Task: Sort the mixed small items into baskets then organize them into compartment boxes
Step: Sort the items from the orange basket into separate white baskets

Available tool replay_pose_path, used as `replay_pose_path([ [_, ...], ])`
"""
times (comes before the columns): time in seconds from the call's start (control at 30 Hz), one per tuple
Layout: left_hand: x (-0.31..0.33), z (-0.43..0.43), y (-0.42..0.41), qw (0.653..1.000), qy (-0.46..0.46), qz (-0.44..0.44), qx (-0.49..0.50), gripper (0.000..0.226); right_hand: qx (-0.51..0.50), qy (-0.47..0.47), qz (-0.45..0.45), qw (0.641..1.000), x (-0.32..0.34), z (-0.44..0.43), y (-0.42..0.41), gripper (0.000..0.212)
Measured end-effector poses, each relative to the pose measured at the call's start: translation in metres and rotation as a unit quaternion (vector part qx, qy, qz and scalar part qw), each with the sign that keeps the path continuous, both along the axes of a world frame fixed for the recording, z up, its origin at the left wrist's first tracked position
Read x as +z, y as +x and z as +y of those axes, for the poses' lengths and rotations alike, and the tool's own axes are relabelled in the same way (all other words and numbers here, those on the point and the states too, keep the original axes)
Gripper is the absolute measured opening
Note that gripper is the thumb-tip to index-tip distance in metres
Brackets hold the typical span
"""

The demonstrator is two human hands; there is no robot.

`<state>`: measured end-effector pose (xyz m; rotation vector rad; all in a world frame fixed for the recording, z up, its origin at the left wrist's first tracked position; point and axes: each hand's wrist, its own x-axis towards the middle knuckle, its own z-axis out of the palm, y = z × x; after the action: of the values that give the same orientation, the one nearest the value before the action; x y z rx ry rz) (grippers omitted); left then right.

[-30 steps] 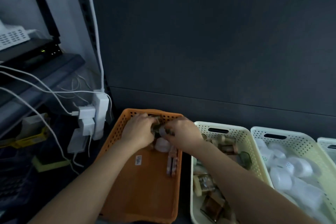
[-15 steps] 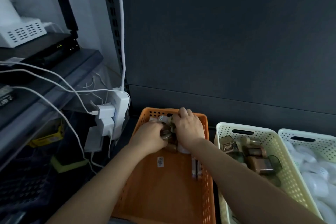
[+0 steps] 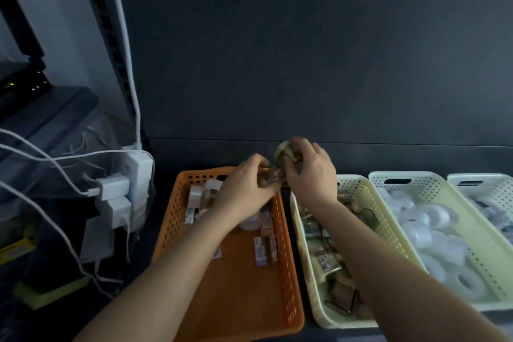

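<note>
Where the orange basket point(image 3: 166, 233) meets the dark back wall, both hands are raised just above its far end, sharing one clump of brown small items point(image 3: 273, 176). Left hand point(image 3: 245, 189): fingers curled round the clump's lower part. Right hand point(image 3: 312, 175): fingers curled over its top, a round tan cap showing by the thumb (pieces too blurred to name). Small packets point(image 3: 261, 251) lie in the orange basket. Just right, a cream basket point(image 3: 352, 183) holds brownish pieces; the next basket point(image 3: 427, 175) holds white rolls point(image 3: 422, 233). Power strip point(image 3: 138, 172) at left.
</note>
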<state>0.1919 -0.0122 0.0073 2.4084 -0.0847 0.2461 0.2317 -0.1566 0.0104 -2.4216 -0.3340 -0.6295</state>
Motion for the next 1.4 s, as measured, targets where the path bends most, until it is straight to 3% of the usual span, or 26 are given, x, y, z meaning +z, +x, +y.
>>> replay_pose_path([
  [0.1, 0.002, -0.037, -0.002, 0.998, 0.022, -0.027, -0.050, 0.032, -0.051, 0.014, 0.033, 0.998, 0.003, -0.041, 0.001, 0.030],
  [0.27, -0.008, -0.080, -0.014, 0.982, 0.133, -0.049, -0.123, 0.037, -0.082, 0.030, 0.159, 0.983, -0.008, -0.095, -0.010, 0.029],
  [0.4, -0.021, -0.099, -0.020, 0.961, 0.232, -0.009, -0.149, 0.039, -0.083, -0.048, 0.195, 0.976, -0.023, -0.120, -0.021, 0.023],
  [0.5, -0.030, -0.104, -0.029, 0.959, 0.248, 0.016, -0.136, 0.036, -0.066, -0.070, 0.213, 0.972, -0.031, -0.128, -0.029, 0.019],
  [0.7, -0.036, -0.100, -0.045, 0.971, 0.214, 0.018, -0.107, 0.024, -0.001, -0.130, 0.168, 0.977, -0.040, -0.123, -0.038, 0.025],
  [0.83, -0.034, -0.084, -0.056, 0.984, 0.163, -0.036, -0.067, 0.017, 0.035, -0.129, 0.140, 0.981, -0.041, -0.108, -0.043, 0.026],
  [1.0, -0.023, -0.039, -0.066, 0.979, 0.198, -0.045, 0.011, 0.016, 0.087, -0.131, 0.046, 0.986, -0.030, -0.069, -0.046, 0.020],
  [1.2, -0.027, 0.025, -0.063, 0.954, 0.285, 0.039, 0.091, 0.030, 0.191, -0.192, 0.051, 0.961, -0.022, -0.011, -0.045, 0.026],
  [1.4, -0.049, 0.066, -0.041, 0.940, 0.319, 0.091, 0.081, 0.074, 0.246, -0.322, 0.127, 0.905, -0.038, 0.045, -0.037, 0.022],
])
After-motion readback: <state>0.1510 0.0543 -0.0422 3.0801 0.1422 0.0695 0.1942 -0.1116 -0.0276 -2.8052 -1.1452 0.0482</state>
